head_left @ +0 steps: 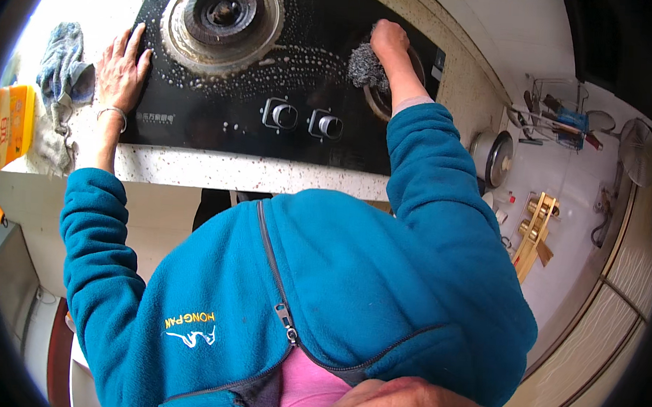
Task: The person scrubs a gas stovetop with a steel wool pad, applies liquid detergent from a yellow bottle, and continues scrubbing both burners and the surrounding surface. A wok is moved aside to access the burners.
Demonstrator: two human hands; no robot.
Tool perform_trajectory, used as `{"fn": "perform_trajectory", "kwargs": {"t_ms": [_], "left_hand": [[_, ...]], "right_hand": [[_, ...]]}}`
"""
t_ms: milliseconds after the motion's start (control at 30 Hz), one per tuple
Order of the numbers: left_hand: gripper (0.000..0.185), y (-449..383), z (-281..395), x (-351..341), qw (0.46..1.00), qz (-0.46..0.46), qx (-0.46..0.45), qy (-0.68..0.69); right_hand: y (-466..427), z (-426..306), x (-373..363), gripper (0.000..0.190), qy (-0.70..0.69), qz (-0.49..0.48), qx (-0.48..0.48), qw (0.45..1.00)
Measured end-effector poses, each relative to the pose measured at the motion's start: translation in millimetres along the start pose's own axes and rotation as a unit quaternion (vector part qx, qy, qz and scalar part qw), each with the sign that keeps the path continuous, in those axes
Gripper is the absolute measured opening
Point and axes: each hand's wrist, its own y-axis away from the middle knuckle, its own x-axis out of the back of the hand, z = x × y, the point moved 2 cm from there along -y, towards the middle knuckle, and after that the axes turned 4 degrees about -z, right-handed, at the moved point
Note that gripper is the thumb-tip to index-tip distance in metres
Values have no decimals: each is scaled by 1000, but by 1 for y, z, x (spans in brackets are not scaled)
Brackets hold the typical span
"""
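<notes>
My left hand [118,71] rests flat on the speckled countertop, fingers spread, the fingertips and thumb at the left edge of the black glass gas hob [208,128]. My right hand [390,38] is closed on a grey steel wool scourer [368,67], over the right burner [377,100]. My hand and forearm hide much of that burner. White suds dot the glass around the left burner [224,11] and trail towards the right one. Two control knobs [284,115] sit near the front edge of the hob.
A blue and grey cloth [62,62] and an orange-yellow package [10,126] lie left of my left hand. On the right are a lidded pot [491,157], a wire rack [563,116] with utensils, and a wooden holder [536,231]. The speckled counter edge [250,172] runs before my body.
</notes>
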Motion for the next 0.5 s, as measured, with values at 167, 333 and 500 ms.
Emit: {"fn": "perform_trajectory", "kwargs": {"t_ms": [167, 333, 500], "left_hand": [[55, -3, -1, 0, 1000, -23, 3, -1], [55, -2, -3, -4, 1000, -24, -2, -11], [54, -1, -8, -10, 1000, -15, -5, -10]], "right_hand": [[100, -26, -23, 15, 31, 36, 119, 992], [79, -22, -18, 16, 40, 44, 144, 988], [27, -12, -21, 18, 7, 108, 128, 986]]}}
